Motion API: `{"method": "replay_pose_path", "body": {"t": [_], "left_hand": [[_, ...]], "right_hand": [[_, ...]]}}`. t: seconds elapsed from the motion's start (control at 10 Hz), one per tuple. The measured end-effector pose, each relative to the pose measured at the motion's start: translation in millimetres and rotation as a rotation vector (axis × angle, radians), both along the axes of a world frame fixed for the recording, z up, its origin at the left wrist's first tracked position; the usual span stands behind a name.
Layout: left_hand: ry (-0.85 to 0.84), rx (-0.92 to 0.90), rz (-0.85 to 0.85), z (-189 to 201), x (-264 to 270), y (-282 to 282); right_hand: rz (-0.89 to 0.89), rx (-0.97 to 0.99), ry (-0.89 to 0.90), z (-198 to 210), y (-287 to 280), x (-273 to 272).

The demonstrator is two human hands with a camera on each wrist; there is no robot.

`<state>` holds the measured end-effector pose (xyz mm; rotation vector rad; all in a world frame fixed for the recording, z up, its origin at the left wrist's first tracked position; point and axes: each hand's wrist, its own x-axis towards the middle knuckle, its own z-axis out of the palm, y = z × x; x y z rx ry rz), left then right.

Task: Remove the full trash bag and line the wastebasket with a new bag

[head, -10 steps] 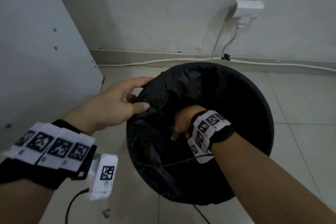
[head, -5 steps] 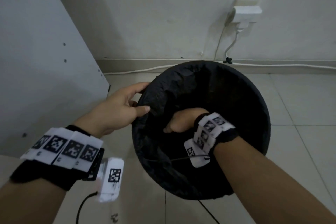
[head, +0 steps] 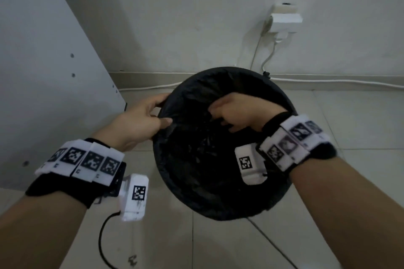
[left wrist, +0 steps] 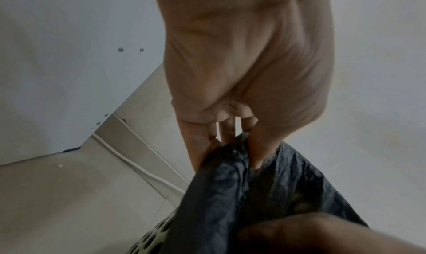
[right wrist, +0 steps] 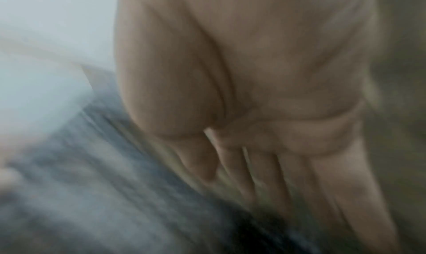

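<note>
Looking down, head view: wastebasket (head: 220, 207) on the tiled floor (head: 328, 116) near the wall, mouth facing up, lined with a black bag (head: 196, 159). Left hand (head: 140, 122) pinches the bag at the left rim, thumb inside, as it did a second ago. Right hand (head: 238, 111), deep inside earlier, is now raised to the far rim, fingers curled on bag film.

Left wrist view: fingers (left wrist: 260, 148) and thumb clamp gathered black film above the perforated white basket wall (left wrist: 152, 239).

Right wrist view: blurred; grip cannot be told.
</note>
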<state>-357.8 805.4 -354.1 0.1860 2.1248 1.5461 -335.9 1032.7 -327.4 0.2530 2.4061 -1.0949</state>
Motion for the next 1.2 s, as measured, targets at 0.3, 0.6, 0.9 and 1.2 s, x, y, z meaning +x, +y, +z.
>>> {"method": "replay_pose_path", "body": {"t": [0.3, 0.6, 0.9, 1.2], "left_hand": [[-0.162, 0.002, 0.279, -9, -17, -30], [-0.231, 0.103, 0.412, -31, -14, -49], [-0.232, 0.114, 0.442, -37, 11, -64], [-0.302, -0.019, 0.550, 4, 34, -82]], "right_hand": [[-0.601, -0.216, 0.381, 72, 71, 73], [-0.788, -0.587, 0.043, -53, 11, 90], [-0.772, -0.629, 0.021, -52, 11, 85], [-0.705, -0.298, -0.145, -27, 30, 97]]}}
